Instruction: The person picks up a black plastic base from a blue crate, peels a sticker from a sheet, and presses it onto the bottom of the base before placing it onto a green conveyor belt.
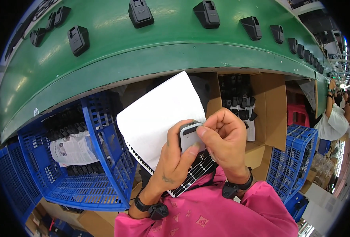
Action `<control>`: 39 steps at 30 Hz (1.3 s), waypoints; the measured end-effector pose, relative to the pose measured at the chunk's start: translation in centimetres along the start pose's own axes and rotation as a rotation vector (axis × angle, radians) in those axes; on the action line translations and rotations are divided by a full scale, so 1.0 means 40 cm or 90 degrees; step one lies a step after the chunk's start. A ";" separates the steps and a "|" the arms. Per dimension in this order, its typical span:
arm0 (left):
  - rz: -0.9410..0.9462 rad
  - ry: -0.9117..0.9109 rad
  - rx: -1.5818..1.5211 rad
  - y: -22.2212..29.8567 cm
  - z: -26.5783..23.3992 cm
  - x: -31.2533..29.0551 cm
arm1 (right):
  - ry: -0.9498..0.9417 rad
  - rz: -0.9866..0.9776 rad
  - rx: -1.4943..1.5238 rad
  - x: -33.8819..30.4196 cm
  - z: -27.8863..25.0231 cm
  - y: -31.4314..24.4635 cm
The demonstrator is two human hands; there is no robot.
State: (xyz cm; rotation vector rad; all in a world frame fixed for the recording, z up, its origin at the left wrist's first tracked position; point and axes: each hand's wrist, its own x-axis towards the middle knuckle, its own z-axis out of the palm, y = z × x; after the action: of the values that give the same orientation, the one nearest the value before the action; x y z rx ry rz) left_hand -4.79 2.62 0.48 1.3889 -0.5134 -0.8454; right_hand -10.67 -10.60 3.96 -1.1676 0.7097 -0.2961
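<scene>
The green bench (175,35) sweeps across the top from 10 to 2 o'clock, its near edge bowed by the lens. Below it at 8 o'clock, a blue crate (78,189) lies with its open side toward the person, probably so that its contents stay within reach; printed paper (72,150) lies between the dark parts inside, perhaps to prevent rubbing. An open cardboard box (267,110) at 3 o'clock holds more dark parts, and another blue crate (291,162) stands at 4 o'clock.

Near the middle, a white sheet (159,114) slants over the person's lap, which seems to serve as a handy rest close beneath the work.

The left hand (173,166), toward 6 o'clock, is clamped around a grey-and-black device, apparently to keep it steady and its pale face exposed. The right hand (228,144), at 4 o'clock, bends its thumb and forefinger in at the device's upper right corner; whether they pinch anything small I cannot tell.

Black holders (140,14) stand spaced along the bench from 10 to 2 o'clock, perhaps to keep each separate. The grey-and-black device (190,138) sits just off centre toward 5 o'clock, tilted between the hands. Smallest are the black rectangles (198,170) in rows below it.
</scene>
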 end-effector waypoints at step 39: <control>-0.433 0.392 0.658 -0.491 -0.751 -0.162 | -0.209 0.140 -0.126 0.004 0.051 0.083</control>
State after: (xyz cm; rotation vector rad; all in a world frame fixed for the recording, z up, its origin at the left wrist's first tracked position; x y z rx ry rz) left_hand 9.72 27.39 -22.03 2.7497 0.0752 -0.6044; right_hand -9.72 -7.91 1.29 -1.2755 0.5778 0.1524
